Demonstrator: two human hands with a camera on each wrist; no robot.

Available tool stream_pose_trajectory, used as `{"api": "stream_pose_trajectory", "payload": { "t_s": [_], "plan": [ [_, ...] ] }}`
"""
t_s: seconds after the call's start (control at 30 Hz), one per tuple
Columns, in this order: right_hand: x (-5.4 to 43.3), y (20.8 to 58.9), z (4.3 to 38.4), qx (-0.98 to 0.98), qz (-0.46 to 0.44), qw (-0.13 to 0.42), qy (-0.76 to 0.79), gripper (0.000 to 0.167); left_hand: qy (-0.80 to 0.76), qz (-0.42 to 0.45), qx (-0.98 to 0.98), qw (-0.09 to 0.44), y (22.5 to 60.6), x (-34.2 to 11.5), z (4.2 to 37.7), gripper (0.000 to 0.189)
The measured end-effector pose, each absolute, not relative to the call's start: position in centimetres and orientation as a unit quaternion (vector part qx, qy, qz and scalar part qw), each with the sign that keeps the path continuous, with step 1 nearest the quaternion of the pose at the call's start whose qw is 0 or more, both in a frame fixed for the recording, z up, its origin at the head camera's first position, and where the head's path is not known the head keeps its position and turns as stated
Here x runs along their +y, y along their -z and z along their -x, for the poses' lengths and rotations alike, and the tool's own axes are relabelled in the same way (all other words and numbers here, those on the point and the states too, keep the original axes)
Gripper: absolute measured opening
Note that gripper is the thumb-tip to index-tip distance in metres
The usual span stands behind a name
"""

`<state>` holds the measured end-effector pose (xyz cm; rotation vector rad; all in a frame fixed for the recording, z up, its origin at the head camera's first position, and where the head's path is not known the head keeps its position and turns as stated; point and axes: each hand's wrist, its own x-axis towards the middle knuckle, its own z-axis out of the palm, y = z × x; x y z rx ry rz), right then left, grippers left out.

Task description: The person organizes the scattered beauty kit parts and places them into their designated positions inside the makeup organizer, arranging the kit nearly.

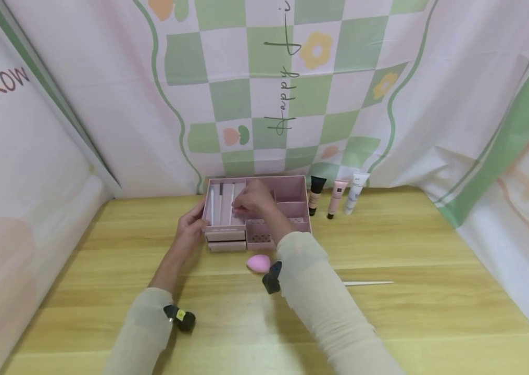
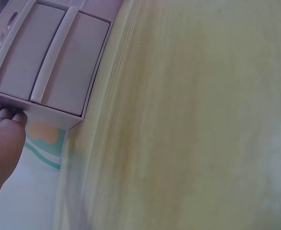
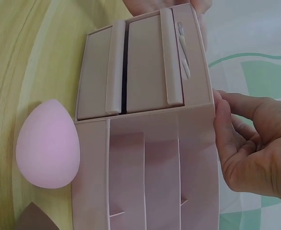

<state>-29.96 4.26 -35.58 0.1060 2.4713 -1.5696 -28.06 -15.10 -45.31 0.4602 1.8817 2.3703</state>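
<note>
A pink cosmetics organizer (image 1: pixel 291 182) stands against the back curtain, with two drawers (image 3: pixel 147 62) at its front left. Several slim makeup brushes (image 1: pixel 220 200) lie in its top left tray. My left hand (image 1: pixel 190 229) holds the organizer's left side, thumb at the front corner; in the left wrist view the curled fingers (image 2: pixel 5 115) bear against that side. My right hand (image 1: pixel 256 199) is over the tray, fingers bent, thumb and forefinger together beside a thin white brush (image 1: pixel 232 208). The organizer's edge hides those fingertips in the right wrist view, so a grip cannot be confirmed.
A pink egg-shaped makeup sponge (image 1: pixel 258 263) lies before the organizer. Black-capped (image 1: pixel 315 195), pink (image 1: pixel 337 199) and white (image 1: pixel 356 192) tubes stand to its right. Past my right sleeve, a pale slender stick (image 1: pixel 368 283) lies on the wooden table (image 1: pixel 433 312). Printed curtains enclose the table.
</note>
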Motion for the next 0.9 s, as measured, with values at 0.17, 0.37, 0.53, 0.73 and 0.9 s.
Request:
{"api": "stream_pose_trajectory", "payload": {
  "t_s": [0.17,0.37,0.53,0.73,0.9],
  "plan": [
    [4.4,35.7,29.9,0.844,-0.033,0.102,0.526,0.018,-0.774,-0.152,0.613,0.040,45.3,-15.1,28.0,0.073],
    [4.7,35.6,29.6,0.828,-0.035,0.101,0.550,0.018,-0.776,-0.156,0.610,0.037,45.3,-14.9,28.0,0.073],
    [5.2,35.5,29.3,0.814,-0.036,0.104,0.571,0.020,-0.780,-0.146,0.607,0.031,45.3,-14.9,28.1,0.075],
    [6.4,35.8,28.8,0.790,-0.035,0.111,0.602,0.024,-0.779,-0.145,0.609,0.031,45.5,-15.0,28.2,0.075],
    [7.8,36.0,28.3,0.791,-0.015,0.099,0.604,0.027,-0.782,-0.146,0.605,0.031,45.5,-15.1,28.1,0.074]
  ]
}}
